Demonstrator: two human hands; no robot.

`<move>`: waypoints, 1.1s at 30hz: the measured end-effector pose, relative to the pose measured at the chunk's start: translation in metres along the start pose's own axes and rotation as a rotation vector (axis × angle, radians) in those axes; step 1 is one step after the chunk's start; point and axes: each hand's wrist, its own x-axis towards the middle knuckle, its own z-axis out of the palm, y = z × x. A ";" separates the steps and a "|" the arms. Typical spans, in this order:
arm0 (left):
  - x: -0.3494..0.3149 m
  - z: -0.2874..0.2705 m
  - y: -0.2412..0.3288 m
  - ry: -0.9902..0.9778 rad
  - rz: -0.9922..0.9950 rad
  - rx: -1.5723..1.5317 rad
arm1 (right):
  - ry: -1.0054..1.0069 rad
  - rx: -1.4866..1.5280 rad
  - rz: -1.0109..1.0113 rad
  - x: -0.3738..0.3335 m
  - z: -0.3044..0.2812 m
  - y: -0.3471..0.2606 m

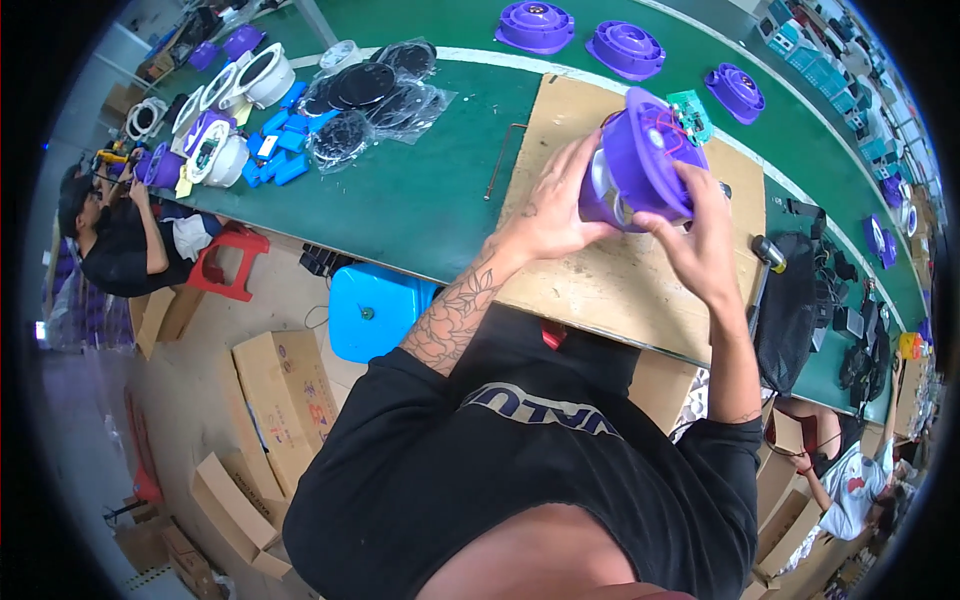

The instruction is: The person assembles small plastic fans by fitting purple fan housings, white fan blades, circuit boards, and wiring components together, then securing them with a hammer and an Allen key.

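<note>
Above the cardboard sheet [590, 285], a round purple plastic housing [640, 160] is held tilted between both hands. My left hand [556, 205] wraps its left side, the thumb beneath. My right hand [697, 235] grips the right edge of the rim, with thumb and fingers on either side. A small green circuit board [690, 117] sits at the housing's far right edge, joined to it by thin red wires. The housing's underside is partly hidden by my hands.
Black discs in clear bags [365, 90], blue blocks [278, 150] and white rings [265, 75] lie left on the green bench [400, 210]. Several purple housings [625, 50] stand along the far side. A black mesh bag [785, 330] hangs at right. Co-workers [125, 235] sit on both sides.
</note>
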 end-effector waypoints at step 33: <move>0.015 0.017 0.041 -0.007 0.055 -0.485 | 0.230 0.940 0.490 -0.021 -0.009 -0.023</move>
